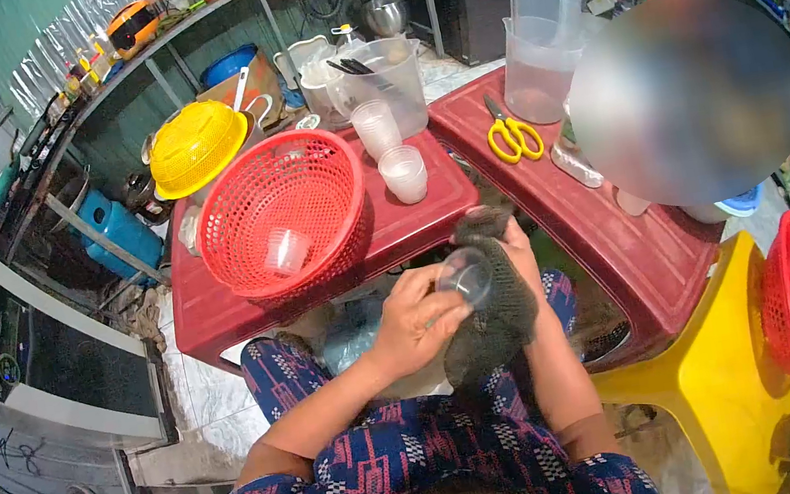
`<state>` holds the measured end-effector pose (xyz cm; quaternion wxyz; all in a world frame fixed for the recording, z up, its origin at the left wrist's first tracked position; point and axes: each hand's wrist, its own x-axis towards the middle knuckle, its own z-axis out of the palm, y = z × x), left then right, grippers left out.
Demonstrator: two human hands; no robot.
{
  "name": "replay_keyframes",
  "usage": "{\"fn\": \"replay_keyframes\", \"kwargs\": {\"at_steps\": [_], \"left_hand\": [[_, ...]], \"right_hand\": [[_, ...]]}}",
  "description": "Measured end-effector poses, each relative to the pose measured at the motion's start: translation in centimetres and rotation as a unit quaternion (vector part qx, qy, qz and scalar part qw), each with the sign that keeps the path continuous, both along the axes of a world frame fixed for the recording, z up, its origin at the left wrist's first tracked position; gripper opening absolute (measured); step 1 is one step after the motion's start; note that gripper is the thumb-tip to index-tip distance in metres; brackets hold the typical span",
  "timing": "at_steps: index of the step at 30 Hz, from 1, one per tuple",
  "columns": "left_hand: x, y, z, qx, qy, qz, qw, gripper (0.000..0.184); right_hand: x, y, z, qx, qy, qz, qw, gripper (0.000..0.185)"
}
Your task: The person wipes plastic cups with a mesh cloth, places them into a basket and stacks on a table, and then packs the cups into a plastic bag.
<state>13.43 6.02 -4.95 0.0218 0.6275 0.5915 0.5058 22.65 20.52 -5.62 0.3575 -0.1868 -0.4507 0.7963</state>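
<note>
My left hand point(414, 323) is closed around a small clear plastic cup point(465, 276), held tilted over my lap. My right hand point(522, 264) grips a dark, fuzzy cloth point(489, 340) that hangs down and lies right against the cup. Just beyond my hands, on the red table point(425, 210), stand two short stacks of translucent cups, a nearer stack point(403, 177) and a farther stack point(376, 132). To their left sits a red plastic basket point(350, 215) with a clear cup point(286, 252) lying inside. The fingertips of my right hand are partly hidden by the cloth.
On the right red table point(609, 262) lie yellow-handled scissors point(513, 137), beside a clear pitcher point(533, 76). A person with a blurred head is close by there. Behind the basket are a yellow colander point(199, 145) and a clear tub point(403, 89). A yellow stool point(707, 385) stands at right.
</note>
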Motion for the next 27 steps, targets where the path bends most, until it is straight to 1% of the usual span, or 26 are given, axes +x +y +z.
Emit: {"fn": "replay_keyframes", "kwargs": {"at_steps": [2,3,4,5,6,7,8,9,10,11,12,13,14,15,16,18,19,20,21,23,24,26,27], "left_hand": [[-0.5,0.1,0.1,0.018,0.117,-0.054,0.991,0.017],[-0.6,0.2,0.0,0.017,0.136,-0.073,0.988,0.02],[-0.4,0.3,0.0,0.017,0.136,-0.076,0.988,0.02],[-0.1,0.2,0.1,0.012,0.156,-0.066,0.986,0.019],[0.1,0.1,0.1,0.008,0.176,-0.055,0.983,0.018],[0.1,0.2,-0.2,0.006,0.175,-0.056,0.983,0.018],[0.2,0.4,-0.6,0.02,0.164,-0.029,0.986,0.017],[0.3,0.6,-1.1,0.033,0.151,-0.003,0.988,0.017],[0.2,0.8,-1.8,0.032,0.151,-0.003,0.988,0.017],[0.1,1.1,-2.5,0.037,0.128,0.045,0.99,0.015],[-0.1,1.3,-2.9,0.044,0.104,0.093,0.989,0.015],[-0.2,1.5,-3.2,0.038,0.077,0.112,0.99,0.015],[-0.2,1.4,-3.4,0.038,0.076,0.111,0.99,0.015],[-0.2,1.2,-3.2,0.029,0.083,0.13,0.988,0.015],[-0.3,1.0,-3.1,0.019,0.092,0.148,0.985,0.015],[-0.3,0.7,-3.2,0.008,0.088,0.138,0.987,0.015],[0.0,0.5,-3.0,0.004,0.11,0.124,0.986,0.016],[0.2,0.3,-2.9,0.0,0.132,0.111,0.985,0.018],[0.2,0.1,-3.0,0.001,0.132,0.108,0.985,0.018],[-0.1,0.0,-3.3,-0.034,0.095,0.06,0.993,0.027],[-0.3,0.0,-3.2,-0.033,0.096,0.058,0.993,0.027],[-0.5,0.0,-3.0,-0.056,0.019,0.051,0.997,0.041],[-0.3,0.0,-2.8,-0.057,0.019,0.049,0.997,0.041]], "right_hand": [[0.3,0.4,-1.3,0.006,0.063,0.089,0.994,0.02],[0.6,0.8,-1.4,-0.185,0.127,0.223,0.949,0.026],[1.1,0.3,-2.3,-0.186,0.128,0.22,0.949,0.026],[1.9,-0.8,-3.9,0.005,0.074,0.182,0.981,0.03],[2.3,-1.4,-4.8,0.195,0.016,0.137,0.971,0.034],[2.7,-1.1,-4.5,0.383,-0.11,0.148,0.905,0.044],[2.6,-1.5,-5.9,0.381,-0.11,0.148,0.906,0.044],[2.4,-2.4,-8.3,0.266,-0.051,0.142,0.952,0.046],[2.0,-3.5,-8.1,0.146,0.009,0.134,0.98,0.049],[2.0,-4.6,-7.5,0.255,-0.016,0.067,0.965,0.049],[2.1,-4.9,-6.9,0.255,-0.016,0.066,0.965,0.049],[2.1,-4.9,-6.6,0.19,-0.004,0.077,0.979,0.046],[2.1,-5.0,-6.0,0.123,0.007,0.088,0.988,0.044],[2.4,-5.6,-4.7,-0.134,0.089,0.081,0.984,0.034],[2.4,-5.4,-3.9,-0.135,0.088,0.078,0.984,0.034],[2.0,-4.5,-2.3,-0.242,0.083,0.089,0.963,0.028],[1.7,-4.4,-1.3,-0.237,0.037,0.06,0.969,0.024],[1.6,-4.0,-1.8,-0.237,0.038,0.056,0.969,0.024],[1.3,-3.4,-2.7,-0.214,0.031,0.045,0.975,0.023],[1.1,-3.0,-3.7,-0.189,0.025,0.034,0.981,0.023],[1.0,-3.0,-3.8,-0.17,0.03,0.036,0.984,0.022],[1.1,-3.1,-4.2,-0.153,0.034,0.035,0.987,0.022],[1.1,-3.2,-4.4,-0.149,0.035,0.041,0.987,0.022]]}}
